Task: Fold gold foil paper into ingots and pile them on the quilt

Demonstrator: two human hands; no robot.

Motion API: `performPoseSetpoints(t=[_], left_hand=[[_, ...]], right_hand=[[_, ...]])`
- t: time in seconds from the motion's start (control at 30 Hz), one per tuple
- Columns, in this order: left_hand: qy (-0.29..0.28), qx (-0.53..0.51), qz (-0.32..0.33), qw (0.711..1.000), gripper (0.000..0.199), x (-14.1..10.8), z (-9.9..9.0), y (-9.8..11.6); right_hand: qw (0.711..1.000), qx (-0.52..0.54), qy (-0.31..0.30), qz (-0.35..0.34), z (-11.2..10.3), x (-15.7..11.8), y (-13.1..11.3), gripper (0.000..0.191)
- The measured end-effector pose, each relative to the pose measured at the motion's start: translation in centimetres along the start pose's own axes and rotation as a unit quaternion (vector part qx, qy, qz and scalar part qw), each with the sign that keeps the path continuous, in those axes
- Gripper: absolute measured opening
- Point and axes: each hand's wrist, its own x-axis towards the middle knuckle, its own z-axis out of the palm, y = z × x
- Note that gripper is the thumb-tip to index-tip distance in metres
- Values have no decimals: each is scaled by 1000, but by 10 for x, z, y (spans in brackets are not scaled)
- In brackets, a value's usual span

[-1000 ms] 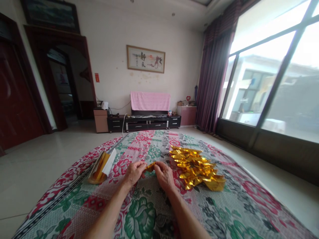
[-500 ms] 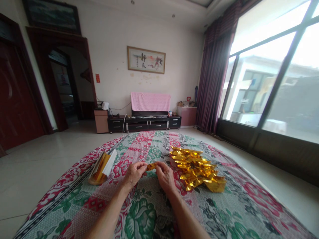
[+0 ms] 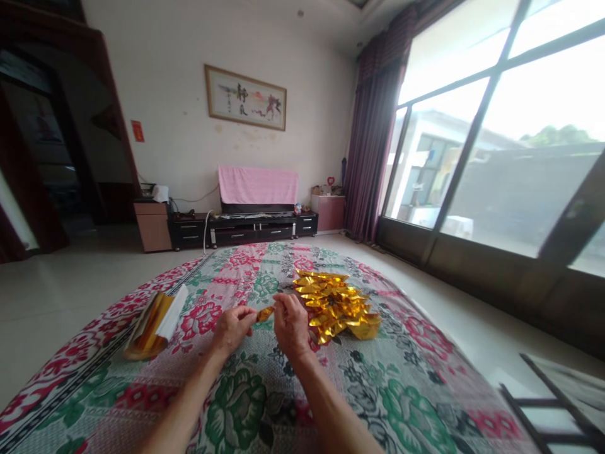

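Note:
A small folded piece of gold foil paper (image 3: 265, 313) is held above the patterned tablecloth (image 3: 236, 403). My left hand (image 3: 231, 329) pinches its left end between thumb and fingers. At the other end, the curled fingers of my right hand (image 3: 290, 325) close on the foil, the fingertips partly hidden by the hand itself. Just right of that hand lies a cluster of folded gold foil pieces (image 3: 335, 302), spiky and arranged in overlapping rows. Off to the left rests a curled stack of gold foil sheets (image 3: 157, 325) with white paper along its side.
The cloth's rounded edge curves around the work area. At the lower right stands a dark-framed piece of furniture (image 3: 543, 403). Across the floor are a low black TV cabinet (image 3: 241, 236), a pink cloth (image 3: 258, 185) over the screen, and large windows on the right.
The view has swung to the right, bringing the dark-framed furniture into sight. My right hand has turned and risen slightly at its end of the foil, which now tilts up to the right.

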Motion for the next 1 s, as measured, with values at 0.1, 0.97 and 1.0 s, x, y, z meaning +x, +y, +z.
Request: performPoseSetpoints(t=[0.1, 0.97, 1.0], left_hand=[[-5, 10, 1, 1000, 25, -3, 9, 6], [-54, 90, 75, 992, 18, 28, 107, 80], [-52, 87, 72, 992, 19, 28, 107, 80]], right_hand=[[1000, -13, 24, -6, -22, 3, 8, 25], [972, -116, 193, 65, -105, -7, 78, 27], [972, -123, 188, 67, -106, -6, 78, 27]])
